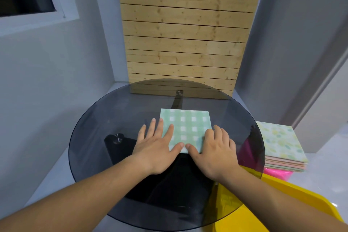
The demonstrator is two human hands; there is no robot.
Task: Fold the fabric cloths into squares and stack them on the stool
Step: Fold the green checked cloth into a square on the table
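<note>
Hands (pixel 158 149) flat, pressing green checked cloth (pixel 185 128)

Green checked cloth (pixel 185 127) — folded; flat

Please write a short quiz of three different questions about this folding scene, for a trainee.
1. True or false: both hands, left hand and right hand, press flat on the green checked cloth.
2. Where does the cloth lie?
A. on the glass table
B. in the yellow bin
C. on the stack
3. Fill in: the stack of folded cloths rests on a ____ stool.

Key: 1 true; 2 A; 3 pink
</note>
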